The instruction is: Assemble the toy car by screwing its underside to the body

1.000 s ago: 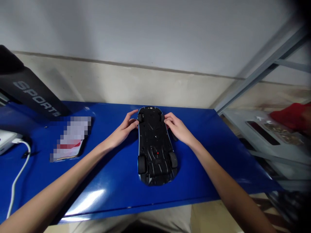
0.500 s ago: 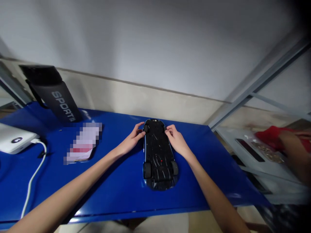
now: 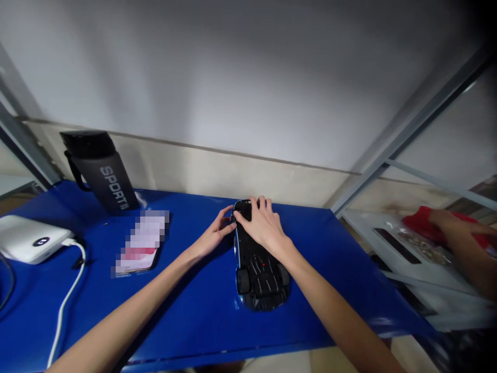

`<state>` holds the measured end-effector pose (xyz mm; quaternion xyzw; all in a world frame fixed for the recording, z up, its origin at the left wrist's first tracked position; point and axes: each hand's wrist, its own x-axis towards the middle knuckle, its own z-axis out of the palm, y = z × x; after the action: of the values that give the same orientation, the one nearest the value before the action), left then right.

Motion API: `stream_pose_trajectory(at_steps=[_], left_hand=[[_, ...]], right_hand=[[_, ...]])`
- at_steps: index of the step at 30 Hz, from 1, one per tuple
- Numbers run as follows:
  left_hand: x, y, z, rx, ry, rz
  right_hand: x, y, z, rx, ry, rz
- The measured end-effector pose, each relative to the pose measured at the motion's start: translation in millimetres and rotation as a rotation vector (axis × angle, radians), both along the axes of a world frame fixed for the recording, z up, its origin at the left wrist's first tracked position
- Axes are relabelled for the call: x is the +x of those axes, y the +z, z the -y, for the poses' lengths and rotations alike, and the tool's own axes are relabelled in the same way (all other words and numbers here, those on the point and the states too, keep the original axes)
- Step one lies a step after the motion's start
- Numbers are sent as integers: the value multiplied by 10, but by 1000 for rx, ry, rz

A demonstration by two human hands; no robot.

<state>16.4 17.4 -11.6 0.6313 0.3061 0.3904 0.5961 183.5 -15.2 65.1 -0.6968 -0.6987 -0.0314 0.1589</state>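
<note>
A toy car (image 3: 264, 280) lies upside down on the blue table (image 3: 186, 321), its black underside facing up and its far end toward the wall. My left hand (image 3: 213, 235) grips the car's far left side, with thumb and fingers around the wheel there. Across the far half of the underside lies my right hand (image 3: 264, 223), its thumb reaching toward that same wheel and its fingers bent over the far end. The right hand covers much of the chassis. Both wheels at the near end show, one of them the near left wheel (image 3: 243, 281).
Left of the car lies a phone (image 3: 143, 267) with a blurred screen. A dark sports bottle (image 3: 103, 171) stands behind it. A white power bank (image 3: 34, 238) has a white cable (image 3: 64, 305) plugged in. At right, another person's hand (image 3: 452, 228) holds red cloth (image 3: 421, 223) over a white surface.
My right hand has moved left, from the car's right side to over its underside. My left hand stays at the far left wheel. The whole view has shifted slightly.
</note>
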Motion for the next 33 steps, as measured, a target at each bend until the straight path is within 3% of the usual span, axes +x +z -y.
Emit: stream_pose_trajectory(at_steps=[7, 14, 24, 33], left_hand=[[37, 38, 32, -15, -18, 62], [101, 73, 93, 7, -4, 106], [120, 111, 171, -148, 3, 144], [118, 97, 165, -104, 27, 120]], right_hand=[[-62, 49, -75, -59, 12, 10], [-14, 111, -70, -14, 14, -65], [73, 182, -55, 22, 25, -191], [40, 208, 10, 28, 28, -211]])
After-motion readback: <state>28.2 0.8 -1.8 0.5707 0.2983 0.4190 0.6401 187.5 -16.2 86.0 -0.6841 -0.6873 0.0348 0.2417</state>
